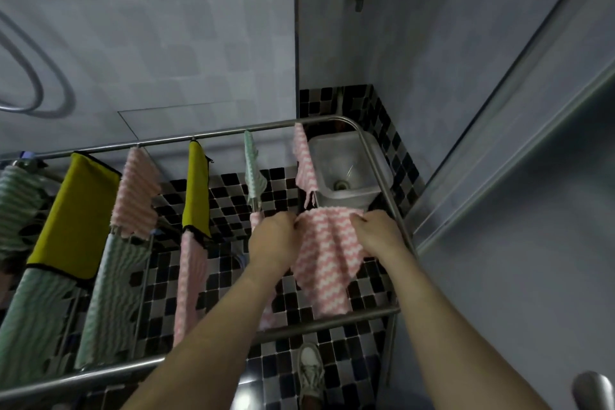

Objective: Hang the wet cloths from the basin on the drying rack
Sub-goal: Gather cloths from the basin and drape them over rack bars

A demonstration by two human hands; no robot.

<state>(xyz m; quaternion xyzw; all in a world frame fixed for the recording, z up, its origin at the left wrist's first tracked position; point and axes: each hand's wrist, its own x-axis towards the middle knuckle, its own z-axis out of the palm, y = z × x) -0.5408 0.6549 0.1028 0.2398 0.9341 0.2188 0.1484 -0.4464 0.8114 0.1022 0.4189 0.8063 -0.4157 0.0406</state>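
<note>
Left hand (271,236): fingers curled shut, pinching the upper left edge of a pink-and-white cloth (324,263). Back of the hand faces the camera; the fingertips are hidden behind the fabric.

Right hand (376,231): fingers likewise closed, gripping the upper right edge of the same cloth. The two hands sit apart, with the cloth's top edge stretched between them.

Pink-and-white cloth: zigzag pattern, held spread at the right end of the drying rack (376,156), its lower part hanging down to the near rail. Whether its top edge already lies over a bar cannot be told.

Drying rack: metal tube frame, standing over a black, grey and white mosaic floor (229,280).

Cloths already on the rack, left to right: green striped cloth (20,196), yellow cloth (80,210), pink striped cloth (136,193), second yellow cloth (196,186), narrow green cloth (253,166), pink zigzag cloth (304,160).

Basin (346,163): white, square, on the floor beyond the rack's right end; no cloth visible inside.

Shoe (311,373): pale, laced, on the floor beneath the near rail.
</note>
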